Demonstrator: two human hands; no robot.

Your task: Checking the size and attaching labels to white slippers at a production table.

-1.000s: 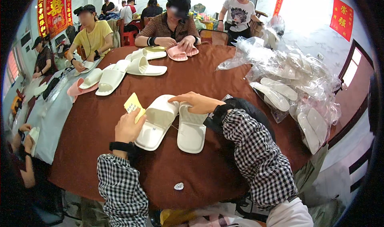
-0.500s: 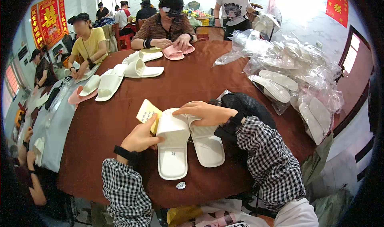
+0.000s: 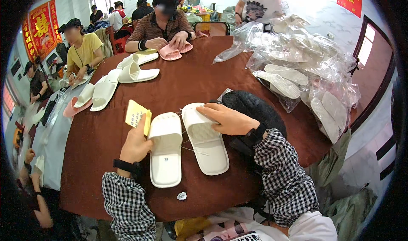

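My left hand (image 3: 135, 144) is closed on a folded yellow sheet of small printed stickers (image 3: 137, 115), its thumb side against the left white slipper (image 3: 165, 169). That slipper lies flat with its open heel toward me and a small printed mark on the insole. Beside it, slightly turned, lies the right white slipper (image 3: 209, 158). My right hand (image 3: 231, 120) grips this one at its strap, fingers over the top; the fingertips' far side is partly hidden. A thin clear tie runs between the two slippers. Nearer me lies a small round white sticker (image 3: 181, 196).
A black mesh bag (image 3: 250, 109) sits beside my right forearm. Bagged white slippers (image 3: 297, 58) are heaped at the right. More white slippers (image 3: 104, 92) and a pink one stand at the far left. Across the brown table (image 3: 187, 84), another person handles pink slippers (image 3: 172, 52).
The slippers have come apart, with a wider gap and the tie showing between them. My left hand and the yellow sheet have shifted left. The view has also moved somewhat.
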